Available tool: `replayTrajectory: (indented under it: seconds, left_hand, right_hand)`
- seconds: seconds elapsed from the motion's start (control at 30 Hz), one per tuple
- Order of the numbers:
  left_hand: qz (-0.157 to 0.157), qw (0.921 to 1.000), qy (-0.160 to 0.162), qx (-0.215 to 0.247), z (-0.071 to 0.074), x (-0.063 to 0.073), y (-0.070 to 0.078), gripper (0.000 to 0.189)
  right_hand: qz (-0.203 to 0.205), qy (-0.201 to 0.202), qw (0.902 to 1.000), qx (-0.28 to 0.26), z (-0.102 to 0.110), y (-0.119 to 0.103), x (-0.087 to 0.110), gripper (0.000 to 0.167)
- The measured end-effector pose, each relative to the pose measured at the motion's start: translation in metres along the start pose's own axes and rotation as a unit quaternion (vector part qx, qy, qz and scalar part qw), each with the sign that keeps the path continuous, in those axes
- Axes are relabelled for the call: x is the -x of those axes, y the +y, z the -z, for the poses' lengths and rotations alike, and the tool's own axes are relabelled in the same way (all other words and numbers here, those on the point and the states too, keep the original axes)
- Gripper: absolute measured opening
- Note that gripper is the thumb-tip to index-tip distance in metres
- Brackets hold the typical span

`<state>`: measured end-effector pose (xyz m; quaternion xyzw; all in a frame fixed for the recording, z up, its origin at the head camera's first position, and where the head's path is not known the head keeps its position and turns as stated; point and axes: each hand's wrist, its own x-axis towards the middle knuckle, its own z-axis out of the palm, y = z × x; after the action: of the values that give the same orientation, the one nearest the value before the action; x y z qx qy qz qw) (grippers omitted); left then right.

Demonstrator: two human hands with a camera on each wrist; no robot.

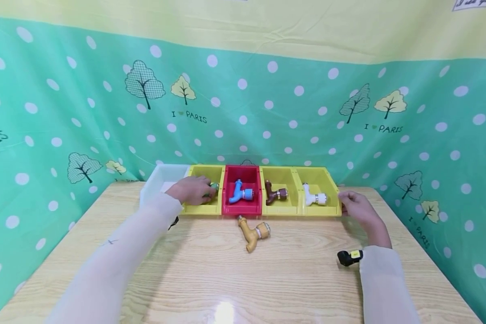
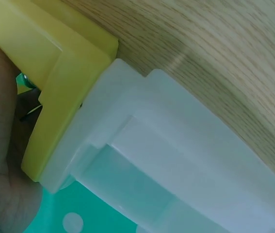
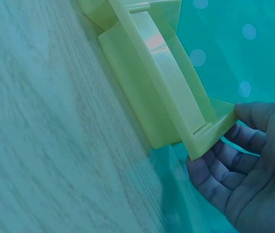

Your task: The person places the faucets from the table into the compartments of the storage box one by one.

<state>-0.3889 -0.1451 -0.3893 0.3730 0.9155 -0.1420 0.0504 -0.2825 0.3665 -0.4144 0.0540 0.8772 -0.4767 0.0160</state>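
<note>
My left hand [image 1: 194, 190] reaches into the yellow bin [image 1: 204, 209] beside the white one, its fingers around a green tap [image 1: 214, 186] that they mostly cover. In the left wrist view only a sliver of that green tap [image 2: 24, 81] shows past the bin wall. At the row's far right, my right hand [image 1: 358, 208] pinches the side rim of the end yellow bin [image 1: 321, 210], thumb on top and fingers below in the right wrist view. That bin contains a white tap [image 1: 313, 196]. A mustard-yellow tap [image 1: 252, 233] lies on the table in front of the row.
A white bin [image 1: 151, 184] ends the row at the left. The red bin [image 1: 242, 210] bears a blue tap [image 1: 240, 192], and the yellow bin [image 1: 281, 210] right of it a brown tap [image 1: 274, 193]. Behind the wooden table [image 1: 275, 279] hangs a dotted green curtain [image 1: 263, 108].
</note>
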Motion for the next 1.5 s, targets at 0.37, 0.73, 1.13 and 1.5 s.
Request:
replayTrajectory:
  seconds: [0.37,0.73,1.13,1.5]
  left_hand:
    - [0.011,0.9999,-0.001,0.009,0.001,0.000,0.001,0.007]
    - [-0.004,0.9973,0.059,0.042,0.024,0.012,-0.003,0.018]
    - [-0.053,0.9729,0.225,-0.002,0.034,0.038,0.003,0.010]
    - [-0.079,0.9576,0.277,-0.001,0.033,0.044,0.043,0.021]
  right_hand:
    - [0.005,-0.001,1.0000,0.001,-0.001,0.000,-0.001,0.058]
    - [0.009,0.000,1.0000,-0.002,0.000,0.003,-0.002,0.059]
    - [0.007,0.000,1.0000,0.000,0.000,0.001,-0.001,0.056]
    - [0.003,0.002,1.0000,-0.001,0.001,0.004,-0.004,0.056]
